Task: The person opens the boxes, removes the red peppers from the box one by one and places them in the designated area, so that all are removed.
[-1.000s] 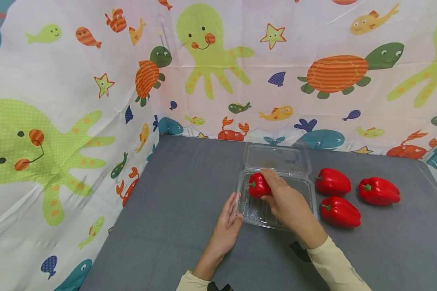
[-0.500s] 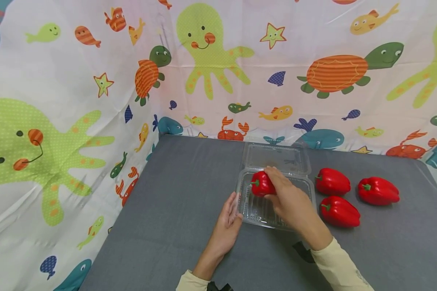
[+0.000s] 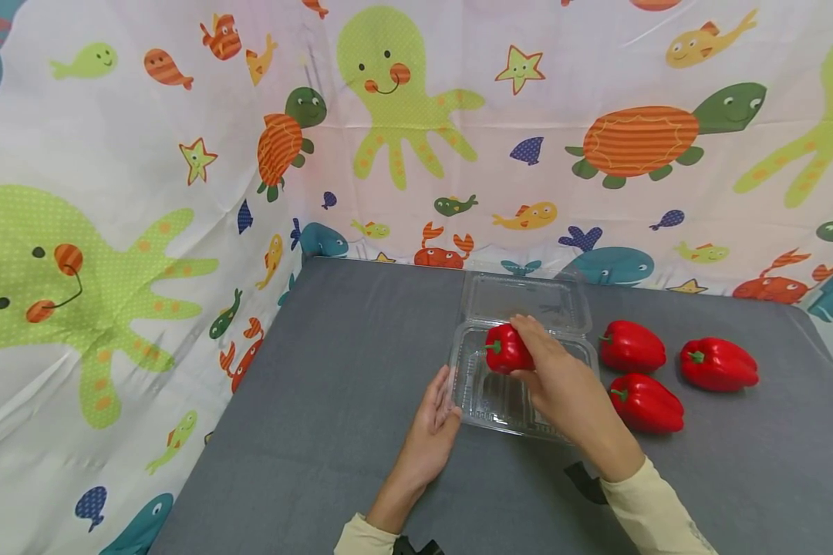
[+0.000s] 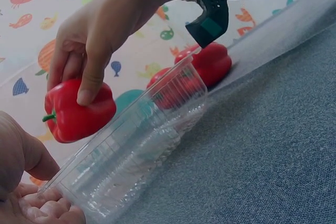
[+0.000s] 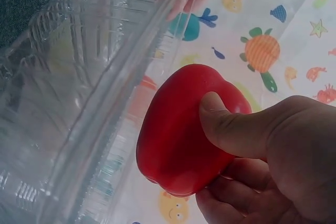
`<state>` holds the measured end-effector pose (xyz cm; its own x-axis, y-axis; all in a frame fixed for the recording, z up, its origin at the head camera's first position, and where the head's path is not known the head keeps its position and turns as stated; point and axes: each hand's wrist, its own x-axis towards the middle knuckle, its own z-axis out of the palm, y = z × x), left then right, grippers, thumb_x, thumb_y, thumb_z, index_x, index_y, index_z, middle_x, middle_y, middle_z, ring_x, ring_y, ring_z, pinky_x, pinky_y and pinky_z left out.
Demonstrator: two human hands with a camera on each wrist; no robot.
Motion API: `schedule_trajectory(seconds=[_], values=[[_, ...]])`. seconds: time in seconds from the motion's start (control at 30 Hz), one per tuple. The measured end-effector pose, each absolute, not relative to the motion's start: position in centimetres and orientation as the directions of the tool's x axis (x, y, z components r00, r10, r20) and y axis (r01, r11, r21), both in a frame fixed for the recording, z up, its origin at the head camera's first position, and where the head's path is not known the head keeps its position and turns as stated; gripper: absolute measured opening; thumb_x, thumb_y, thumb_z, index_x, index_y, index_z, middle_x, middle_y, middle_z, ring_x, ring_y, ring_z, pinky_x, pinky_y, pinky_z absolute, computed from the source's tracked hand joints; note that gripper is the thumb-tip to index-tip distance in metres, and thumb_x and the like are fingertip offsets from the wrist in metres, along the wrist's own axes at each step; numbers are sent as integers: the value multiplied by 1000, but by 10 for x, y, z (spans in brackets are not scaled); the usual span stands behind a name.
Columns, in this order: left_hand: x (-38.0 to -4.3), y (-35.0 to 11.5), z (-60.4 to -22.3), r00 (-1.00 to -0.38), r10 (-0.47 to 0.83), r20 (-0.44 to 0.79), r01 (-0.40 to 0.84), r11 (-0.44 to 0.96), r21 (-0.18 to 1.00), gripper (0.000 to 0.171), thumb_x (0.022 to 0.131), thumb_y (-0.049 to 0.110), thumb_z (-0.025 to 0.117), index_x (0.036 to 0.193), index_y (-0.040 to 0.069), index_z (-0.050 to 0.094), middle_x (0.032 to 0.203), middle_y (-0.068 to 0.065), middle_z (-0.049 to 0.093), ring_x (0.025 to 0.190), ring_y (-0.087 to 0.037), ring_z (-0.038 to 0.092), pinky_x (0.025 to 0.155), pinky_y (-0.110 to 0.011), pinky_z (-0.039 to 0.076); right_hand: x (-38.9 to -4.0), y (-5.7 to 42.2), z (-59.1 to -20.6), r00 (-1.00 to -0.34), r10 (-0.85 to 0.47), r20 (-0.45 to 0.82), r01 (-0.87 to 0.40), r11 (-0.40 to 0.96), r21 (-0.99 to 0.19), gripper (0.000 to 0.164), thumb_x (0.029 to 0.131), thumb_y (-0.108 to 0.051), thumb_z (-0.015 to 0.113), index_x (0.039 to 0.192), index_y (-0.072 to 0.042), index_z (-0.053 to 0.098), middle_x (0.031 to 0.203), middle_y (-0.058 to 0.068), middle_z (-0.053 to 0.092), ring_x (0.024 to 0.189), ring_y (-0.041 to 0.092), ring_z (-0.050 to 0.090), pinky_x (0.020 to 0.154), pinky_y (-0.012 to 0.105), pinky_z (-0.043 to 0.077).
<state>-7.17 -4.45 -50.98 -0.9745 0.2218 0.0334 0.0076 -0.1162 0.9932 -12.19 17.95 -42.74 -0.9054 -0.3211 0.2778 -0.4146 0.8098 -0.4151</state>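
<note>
A red bell pepper (image 3: pixel 508 351) with a green stem is gripped by my right hand (image 3: pixel 572 393), thumb on one side and fingers on the other. It is above a clear plastic clamshell container (image 3: pixel 482 405), apart from the rim in the left wrist view (image 4: pixel 79 113). My left hand (image 3: pixel 425 443) holds the container's left side, with the thumb at the rim and fingers against the outer wall. The container's hinged lid (image 3: pixel 524 299) lies folded back, away from me. In the right wrist view the container wall (image 5: pixel 100 103) stands beside the held pepper (image 5: pixel 184 129).
To the right of the container, three more red bell peppers lie on the grey tabletop (image 3: pixel 319 370): one nearest the back (image 3: pixel 633 346), another in front (image 3: pixel 645 403), and a third farther right (image 3: pixel 719 364). A sea-animal printed curtain (image 3: pixel 451 100) borders the table behind and left.
My right hand and the held bell pepper have shifted a little to the right over the container. The left hand stays at the container's side.
</note>
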Motion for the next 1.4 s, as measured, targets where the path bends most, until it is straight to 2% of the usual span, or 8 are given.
schedule_trajectory(seconds=[0.7,0.93,1.17,1.4], values=[[-71,-46,-512,-971,236,36,4,-138,990,69,109,-5,43,169,5,12,176,-10,17,162,-22,12,128,-34,18,-110,183,-416,-901,-308,304,-413,822,-393,99,79,-8,94,162,-11,41,160,20,49,140,46,54,83,60,62],[-72,-46,-513,-971,236,40,6,-141,990,68,109,-4,44,169,6,12,176,-10,17,162,-23,13,129,-37,17,-109,185,-412,-905,-299,302,-403,829,-389,101,77,-8,95,163,-12,41,159,21,49,140,47,53,81,59,63],[-72,-46,-512,-972,234,34,2,-139,990,69,109,-6,43,169,6,12,176,-10,16,162,-24,12,129,-37,17,-107,191,-410,-903,-284,321,-397,836,-378,104,74,-9,96,162,-13,42,159,20,50,137,48,56,69,52,66],[-71,-45,-512,-972,231,34,2,-139,990,69,108,-6,43,169,6,12,176,-10,16,162,-23,12,128,-34,18,-103,198,-409,-896,-286,339,-409,831,-378,104,75,-10,96,163,-13,41,159,20,50,138,48,54,70,53,66]])
